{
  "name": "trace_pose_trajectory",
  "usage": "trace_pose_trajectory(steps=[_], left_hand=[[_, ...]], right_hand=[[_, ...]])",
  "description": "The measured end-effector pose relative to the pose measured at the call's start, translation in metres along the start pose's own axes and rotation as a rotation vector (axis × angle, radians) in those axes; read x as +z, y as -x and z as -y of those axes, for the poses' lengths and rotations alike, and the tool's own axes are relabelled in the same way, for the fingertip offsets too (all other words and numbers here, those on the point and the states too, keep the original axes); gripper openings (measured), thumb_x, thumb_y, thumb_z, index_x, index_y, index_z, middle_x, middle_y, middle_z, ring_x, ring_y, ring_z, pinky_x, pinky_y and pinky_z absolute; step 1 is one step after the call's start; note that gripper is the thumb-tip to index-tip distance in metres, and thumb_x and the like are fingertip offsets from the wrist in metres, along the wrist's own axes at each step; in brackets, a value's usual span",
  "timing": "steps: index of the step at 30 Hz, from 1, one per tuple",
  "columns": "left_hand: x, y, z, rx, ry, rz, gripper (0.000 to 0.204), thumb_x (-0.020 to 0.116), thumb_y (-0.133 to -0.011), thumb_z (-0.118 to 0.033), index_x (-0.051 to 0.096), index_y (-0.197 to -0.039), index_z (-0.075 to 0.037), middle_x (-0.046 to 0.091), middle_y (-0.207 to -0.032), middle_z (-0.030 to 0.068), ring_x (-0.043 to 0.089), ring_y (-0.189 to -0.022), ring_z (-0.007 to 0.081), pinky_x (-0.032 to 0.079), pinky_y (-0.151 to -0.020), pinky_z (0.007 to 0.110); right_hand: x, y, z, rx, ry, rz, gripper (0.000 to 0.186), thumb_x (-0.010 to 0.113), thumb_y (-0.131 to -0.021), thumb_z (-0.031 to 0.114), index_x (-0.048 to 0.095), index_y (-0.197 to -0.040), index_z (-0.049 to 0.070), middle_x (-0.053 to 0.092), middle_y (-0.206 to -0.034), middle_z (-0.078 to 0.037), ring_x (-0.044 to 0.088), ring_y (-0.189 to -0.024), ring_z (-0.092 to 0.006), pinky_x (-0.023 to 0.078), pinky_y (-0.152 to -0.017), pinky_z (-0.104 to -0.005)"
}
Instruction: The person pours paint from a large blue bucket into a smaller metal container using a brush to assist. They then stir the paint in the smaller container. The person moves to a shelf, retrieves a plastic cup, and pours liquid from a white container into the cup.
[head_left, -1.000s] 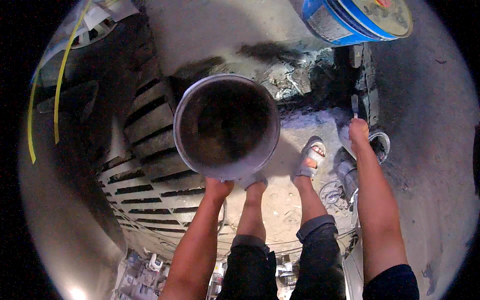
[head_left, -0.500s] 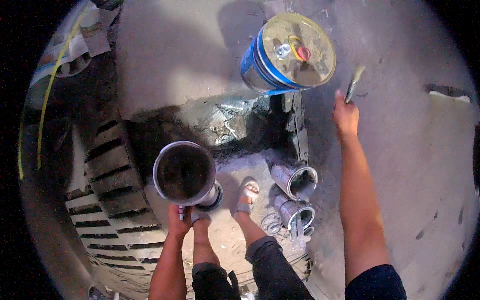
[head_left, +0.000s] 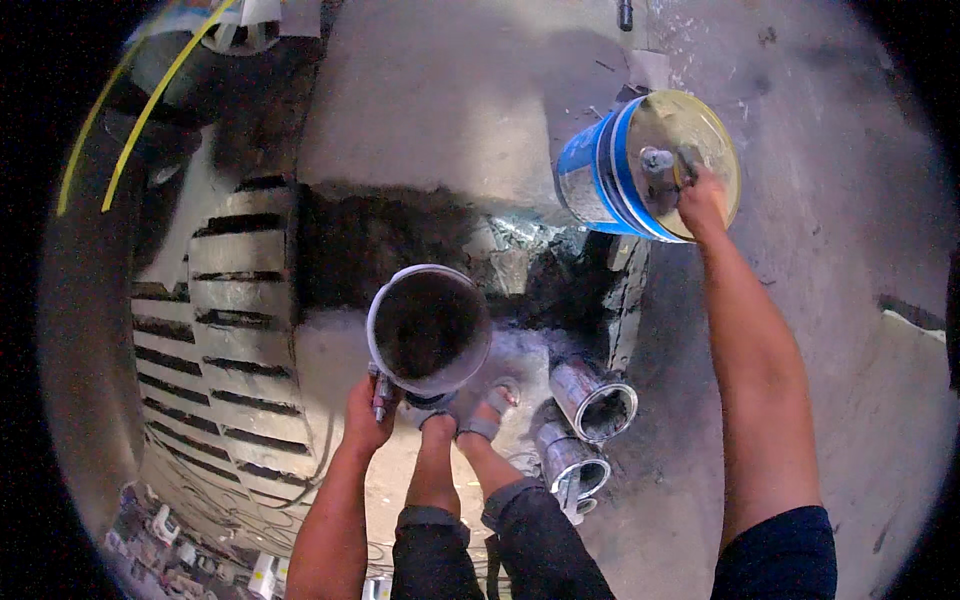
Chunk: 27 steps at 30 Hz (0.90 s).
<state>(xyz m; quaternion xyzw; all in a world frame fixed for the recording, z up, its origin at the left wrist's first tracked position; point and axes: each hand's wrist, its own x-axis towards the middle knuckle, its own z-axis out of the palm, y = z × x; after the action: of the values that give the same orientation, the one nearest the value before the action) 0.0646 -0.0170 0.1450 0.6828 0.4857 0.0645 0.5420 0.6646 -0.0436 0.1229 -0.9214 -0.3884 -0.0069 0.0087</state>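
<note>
My left hand point(head_left: 370, 412) is closed on the metal fitting at the side of a round, white-rimmed pot point(head_left: 378, 330), which looks dark inside. The pot is held above my feet. My right hand point(head_left: 704, 205) is stretched out over the pale lid point(head_left: 722, 128) of a blue drum point(head_left: 590, 175). Its fingers are curled round a brush point(head_left: 686, 163), of which only a dark part shows at the lid. A silvery cap point(head_left: 656, 160) sits on the lid beside my fingers; the red cap is hidden by my hand.
Two open metal cans point(head_left: 592, 400) point(head_left: 572, 456) lie tilted right of my feet. Ahead runs a dark recess point(head_left: 390, 255) with crumpled, shiny material point(head_left: 525, 238). Slatted boards point(head_left: 240, 310) stand at the left, with yellow strips point(head_left: 160, 110) beyond. Hoses or cables lie at lower left.
My right hand has lowered from right of the drum onto its lid, bringing the brush with it. My view has shifted, and the pot in my left hand appears farther right.
</note>
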Motion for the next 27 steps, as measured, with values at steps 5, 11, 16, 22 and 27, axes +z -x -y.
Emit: trace_pose_trajectory(steps=[5, 11, 16, 22, 27], left_hand=[[-0.004, 0.001, 0.002, -0.010, -0.015, -0.016, 0.021, 0.064, -0.081, -0.012, 0.057, -0.099, -0.003, 0.065, -0.084, 0.0143, 0.064, -0.075, 0.0250, 0.048, -0.067, 0.034], [-0.003, -0.006, -0.020, -0.073, -0.081, 0.031, 0.019, 0.065, -0.081, -0.014, 0.058, -0.095, -0.003, 0.065, -0.083, 0.0150, 0.064, -0.074, 0.0289, 0.048, -0.065, 0.036], [0.009, -0.008, 0.004, -0.049, -0.145, 0.066, 0.026, 0.061, -0.084, -0.018, 0.054, -0.106, -0.004, 0.065, -0.093, 0.0183, 0.063, -0.085, 0.0359, 0.048, -0.072, 0.040], [0.037, -0.032, -0.010, -0.153, -0.128, 0.050, 0.024, 0.064, -0.078, -0.011, 0.057, -0.099, -0.005, 0.062, -0.089, 0.0184, 0.059, -0.085, 0.0387, 0.047, -0.071, 0.042], [0.053, -0.042, 0.015, -0.167, -0.125, 0.060, 0.026, 0.065, -0.076, -0.011, 0.055, -0.099, -0.004, 0.062, -0.090, 0.0203, 0.057, -0.087, 0.0428, 0.046, -0.071, 0.043]], right_hand=[[-0.052, -0.003, 0.027, 0.624, -0.791, 0.287, 0.021, 0.059, -0.085, 0.023, 0.058, -0.096, 0.006, 0.060, -0.079, -0.006, 0.058, -0.065, -0.0177, 0.047, -0.056, -0.0303], [-0.069, 0.010, 0.042, 0.572, -1.094, 0.487, 0.030, 0.055, -0.088, 0.019, 0.053, -0.113, 0.005, 0.057, -0.082, -0.003, 0.055, -0.064, -0.0117, 0.043, -0.052, -0.0232], [-0.061, -0.015, 0.041, 0.566, -0.944, 0.468, 0.024, 0.055, -0.086, 0.024, 0.059, -0.101, 0.006, 0.057, -0.068, -0.003, 0.052, -0.054, -0.0120, 0.037, -0.045, -0.0265], [-0.057, -0.041, 0.026, 0.465, -0.821, 0.781, 0.018, 0.052, -0.090, 0.029, 0.054, -0.085, 0.012, 0.053, -0.065, -0.001, 0.045, -0.053, -0.0100, 0.031, -0.045, -0.0256], [-0.069, -0.030, 0.034, 0.264, -0.651, 0.889, 0.017, 0.052, -0.091, 0.029, 0.054, -0.089, 0.013, 0.056, -0.070, 0.000, 0.046, -0.056, -0.0076, 0.029, -0.045, -0.0238]])
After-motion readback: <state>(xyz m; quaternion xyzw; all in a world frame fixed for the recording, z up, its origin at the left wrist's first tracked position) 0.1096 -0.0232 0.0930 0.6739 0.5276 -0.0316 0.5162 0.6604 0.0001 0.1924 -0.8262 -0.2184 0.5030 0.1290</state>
